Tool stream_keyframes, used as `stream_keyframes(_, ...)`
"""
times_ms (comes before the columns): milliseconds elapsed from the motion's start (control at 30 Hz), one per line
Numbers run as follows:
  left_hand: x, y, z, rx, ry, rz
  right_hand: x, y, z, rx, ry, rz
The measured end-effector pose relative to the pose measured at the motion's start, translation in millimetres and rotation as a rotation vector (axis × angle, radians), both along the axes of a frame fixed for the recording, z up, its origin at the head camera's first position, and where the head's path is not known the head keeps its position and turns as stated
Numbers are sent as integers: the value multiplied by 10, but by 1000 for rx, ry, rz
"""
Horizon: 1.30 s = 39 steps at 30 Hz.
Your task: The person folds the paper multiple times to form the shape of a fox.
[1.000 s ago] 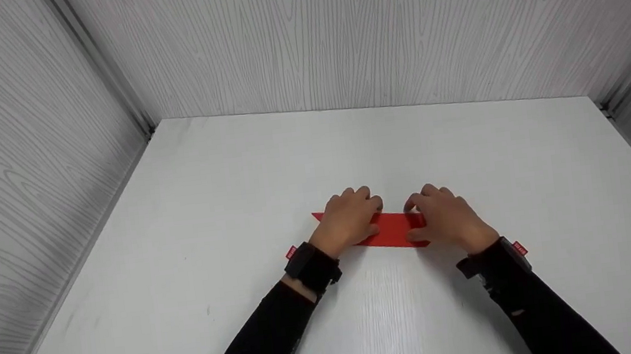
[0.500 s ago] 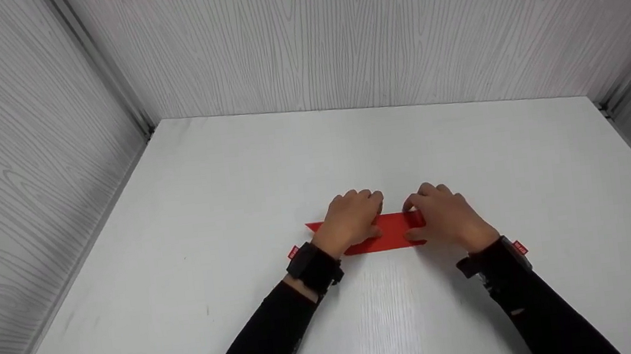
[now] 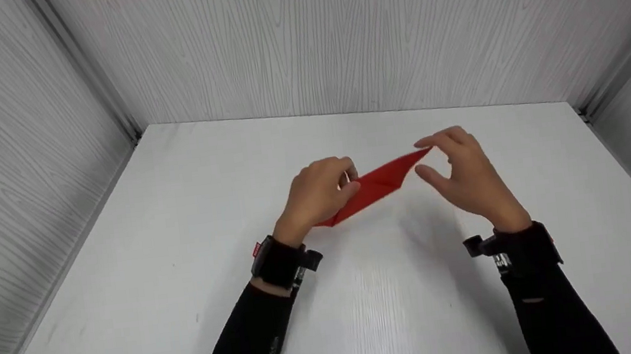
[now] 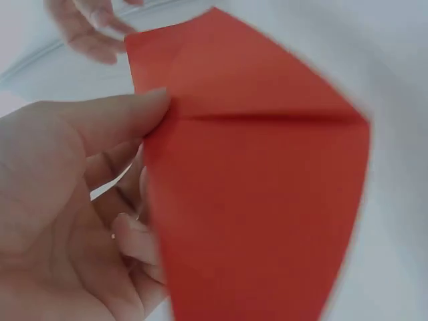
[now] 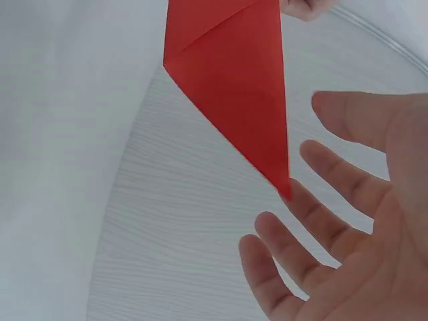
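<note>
A folded strip of red paper (image 3: 379,184) with pointed ends hangs tilted above the table, its right tip higher. My left hand (image 3: 317,191) pinches its upper edge between thumb and fingers. In the left wrist view a crease runs across the paper (image 4: 261,180) beside the thumb (image 4: 127,117). My right hand (image 3: 463,172) is spread at the paper's right tip, thumb apart from the fingers. The right wrist view shows that tip overlapping a finger of the right hand (image 5: 361,221), with nothing gripped. Part of the strip's left end is hidden behind the left hand.
A white table (image 3: 231,169) lies under both hands. Grey wood-grain panels stand at its back (image 3: 288,43) and along the left and right sides. Black bands with small cameras sit on both wrists.
The paper has been lifted off the table and tilted, right tip up. Both hands have risen; the left moved leftward, while the right let go and opened out to the right.
</note>
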<state>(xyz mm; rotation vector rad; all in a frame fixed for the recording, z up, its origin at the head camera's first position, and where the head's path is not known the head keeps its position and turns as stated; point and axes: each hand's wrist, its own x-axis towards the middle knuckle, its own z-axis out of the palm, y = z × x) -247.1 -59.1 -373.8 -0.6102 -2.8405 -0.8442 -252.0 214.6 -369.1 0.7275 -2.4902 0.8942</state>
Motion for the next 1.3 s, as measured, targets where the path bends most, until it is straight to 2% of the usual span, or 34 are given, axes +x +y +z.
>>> stream_keyframes(100,-14,-68,178,154,50,51,-42,-16,212,-174,39,-56)
stream_keyframes(233,-22,-89,295,396,100,66,-29,-57,446,-401,-22,-92)
stream_keyframes(367,-23,-77,301,566,102,57,-26,-56,496,-605,-124,-48)
stream_keyframes(433,-16,-57,295,615,84,49,-36,-52,472,-637,-157,-35)
stream_keyframes(500,-4,-37,290,656,64,45,-45,-64,439,-617,-189,-24)
stream_keyframes(633,20,4,293,712,35,23,-44,-147,393,-497,-241,-3)
stream_keyframes(767,56,41,301,730,10,-5,-17,-258,367,-458,-270,25)
stream_keyframes(1000,97,59,295,705,-8,-32,-8,-352,335,-551,-214,87)
stream_keyframes(1300,115,33,295,704,-33,-50,-1,-350,361,-608,-168,89)
